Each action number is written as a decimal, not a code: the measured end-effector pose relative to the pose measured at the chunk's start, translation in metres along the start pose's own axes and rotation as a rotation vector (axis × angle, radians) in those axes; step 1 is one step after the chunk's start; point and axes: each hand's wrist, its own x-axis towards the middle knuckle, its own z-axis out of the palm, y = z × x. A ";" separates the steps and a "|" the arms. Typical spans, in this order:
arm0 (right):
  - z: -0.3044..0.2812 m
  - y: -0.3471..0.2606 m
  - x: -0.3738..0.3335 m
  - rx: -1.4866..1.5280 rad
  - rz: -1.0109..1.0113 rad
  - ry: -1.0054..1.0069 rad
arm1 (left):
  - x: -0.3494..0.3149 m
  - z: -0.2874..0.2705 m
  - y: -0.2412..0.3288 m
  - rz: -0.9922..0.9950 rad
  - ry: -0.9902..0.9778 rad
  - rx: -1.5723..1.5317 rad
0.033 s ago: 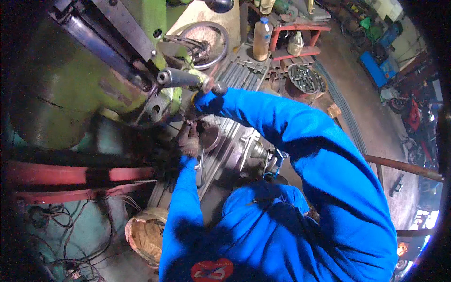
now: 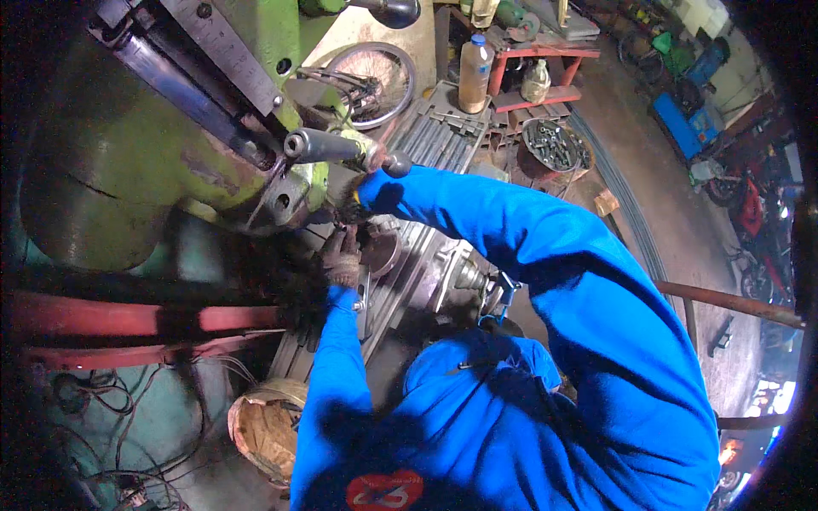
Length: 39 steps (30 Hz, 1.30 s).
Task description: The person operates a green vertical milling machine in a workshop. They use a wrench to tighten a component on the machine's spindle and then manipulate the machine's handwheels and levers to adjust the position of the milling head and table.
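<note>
My left hand (image 2: 342, 258), in a dirty work glove, reaches up beneath the head of a large green machine (image 2: 128, 179). Its fingers are closed at the tips, around something too dark and small to make out. Beside it on the right sits a round, dark metal dish or cup (image 2: 383, 253). My right hand (image 2: 348, 204) comes in from the right, just above the left one. Shadow and the machine's steel handle (image 2: 328, 145) hide most of its fingers, so its grip does not show. The handle's ball end (image 2: 398, 163) overlaps my right cuff.
Long metal bars (image 2: 443, 128) lie along the bench. Beyond stand a blue-capped bottle (image 2: 475, 75), a red rack (image 2: 545, 72) and a bucket of metal pieces (image 2: 552, 145). A red beam (image 2: 145, 319) runs at left, above loose cables and an open sack (image 2: 266, 426).
The view has shifted very slightly. Both hands stay at the same place under the machine head, with my left fingers a touch differently posed.
</note>
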 end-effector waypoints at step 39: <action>0.068 -0.135 -0.099 0.220 0.545 0.431 | -0.081 0.042 0.129 -0.448 -0.287 1.338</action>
